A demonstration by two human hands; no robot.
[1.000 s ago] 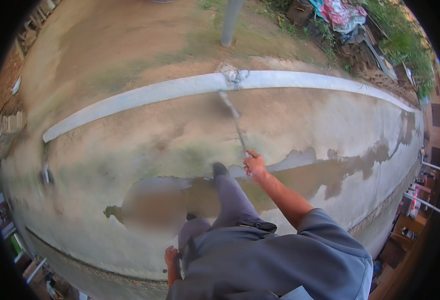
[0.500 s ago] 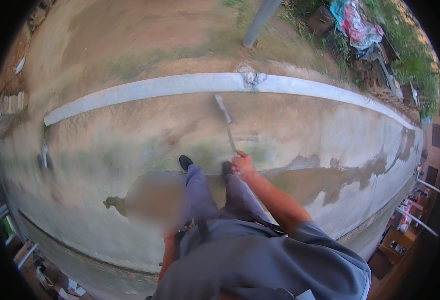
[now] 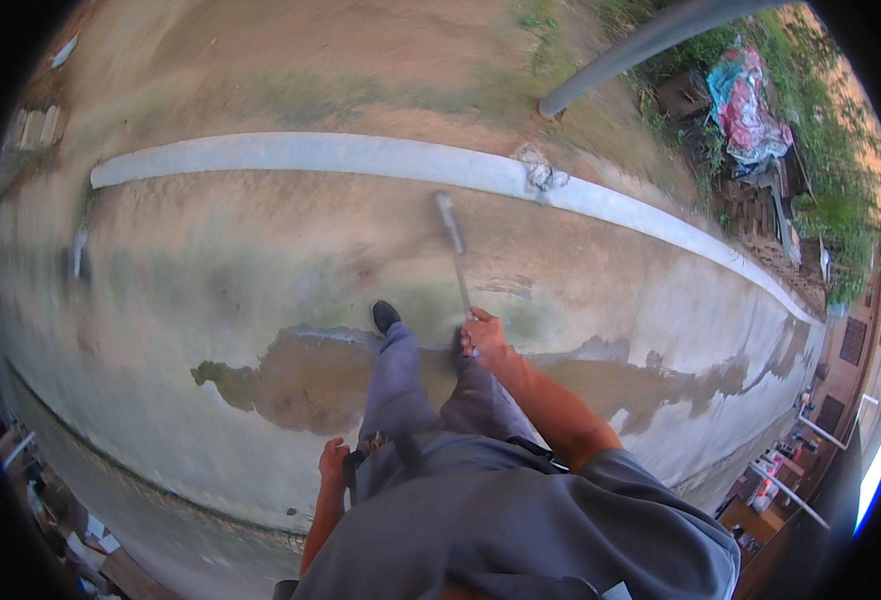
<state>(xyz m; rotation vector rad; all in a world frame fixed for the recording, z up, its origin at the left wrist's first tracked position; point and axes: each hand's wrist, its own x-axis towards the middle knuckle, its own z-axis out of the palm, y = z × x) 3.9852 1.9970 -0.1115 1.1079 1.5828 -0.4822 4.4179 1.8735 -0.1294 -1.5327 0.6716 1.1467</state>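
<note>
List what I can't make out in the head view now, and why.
Head view, exact kind of long-handled tool: its far end is small and blurred.
Head view, the tool's grip: covered by the right hand.
Head view, whether the left hand holds anything: too small, fingers curled.
Head view, top of the grey pole: cut off by the upper edge.

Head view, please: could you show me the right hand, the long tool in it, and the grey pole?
Right hand (image 3: 485,336): head view, middle of the hand.
Long tool (image 3: 455,236): head view, on its thicker part.
Grey pole (image 3: 646,52): head view, middle of its visible length.
</note>
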